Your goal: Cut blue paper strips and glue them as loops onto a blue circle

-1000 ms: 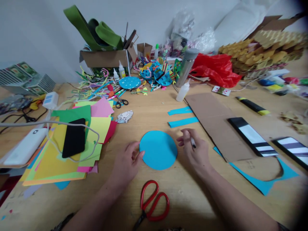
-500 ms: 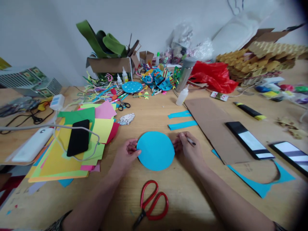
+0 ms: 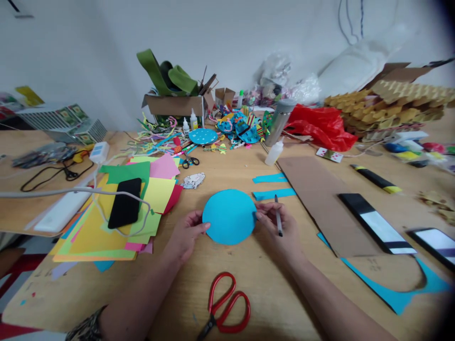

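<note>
A round blue paper disc (image 3: 230, 217) is held between my two hands over the wooden table. My left hand (image 3: 188, 233) pinches its left edge, thumb on top. At the right edge, my right hand (image 3: 279, 226) grips the disc with thumb and fingertips, while a pen (image 3: 278, 218) sits between its fingers. Red-handled scissors (image 3: 227, 303) lie on the table just below the disc. Two blue paper strips (image 3: 274, 194) rest beyond my right hand. A crumpled patterned paper cutout (image 3: 193, 180) lies past my left hand.
Coloured paper sheets (image 3: 95, 237) with a black phone (image 3: 125, 203) are stacked at left. Cardboard (image 3: 320, 199) with another phone (image 3: 377, 222) lies at right, near a blue paper offcut (image 3: 394, 293). A glue bottle (image 3: 274, 152) and a steel flask (image 3: 280, 122) stand behind.
The pen in my right hand has swung to point away from me, and that hand now grips the disc's edge. The view has shifted slightly.
</note>
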Action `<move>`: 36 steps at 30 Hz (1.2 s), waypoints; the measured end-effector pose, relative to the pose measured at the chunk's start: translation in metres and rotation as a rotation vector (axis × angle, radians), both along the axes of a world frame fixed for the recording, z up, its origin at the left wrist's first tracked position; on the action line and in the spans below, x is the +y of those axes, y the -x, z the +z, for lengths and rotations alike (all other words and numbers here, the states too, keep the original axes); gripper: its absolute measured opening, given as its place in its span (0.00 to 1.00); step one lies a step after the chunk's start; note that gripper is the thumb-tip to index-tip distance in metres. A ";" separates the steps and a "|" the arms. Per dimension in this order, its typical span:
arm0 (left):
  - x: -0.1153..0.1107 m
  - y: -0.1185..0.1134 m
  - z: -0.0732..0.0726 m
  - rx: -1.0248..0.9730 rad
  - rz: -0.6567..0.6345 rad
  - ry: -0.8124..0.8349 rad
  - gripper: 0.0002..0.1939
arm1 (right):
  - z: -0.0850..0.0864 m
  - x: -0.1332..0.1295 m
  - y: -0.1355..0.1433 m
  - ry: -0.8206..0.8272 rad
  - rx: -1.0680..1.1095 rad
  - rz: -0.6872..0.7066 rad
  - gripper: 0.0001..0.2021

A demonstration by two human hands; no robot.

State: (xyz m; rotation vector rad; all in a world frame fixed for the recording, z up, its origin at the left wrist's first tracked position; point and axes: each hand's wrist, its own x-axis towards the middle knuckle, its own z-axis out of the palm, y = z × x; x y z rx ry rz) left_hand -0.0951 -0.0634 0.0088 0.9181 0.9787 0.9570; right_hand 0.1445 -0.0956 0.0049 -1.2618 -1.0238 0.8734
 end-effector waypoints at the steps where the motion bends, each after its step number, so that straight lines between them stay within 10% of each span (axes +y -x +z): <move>1: 0.000 0.000 0.000 -0.019 0.011 0.006 0.14 | -0.002 0.000 0.000 0.010 -0.017 0.008 0.12; 27: 0.009 0.003 -0.007 -0.164 0.016 0.184 0.21 | -0.003 -0.010 0.006 -0.150 0.086 -0.115 0.22; 36: 0.006 0.003 0.001 -0.161 -0.002 0.198 0.23 | 0.005 -0.039 0.026 -0.323 -0.181 0.057 0.04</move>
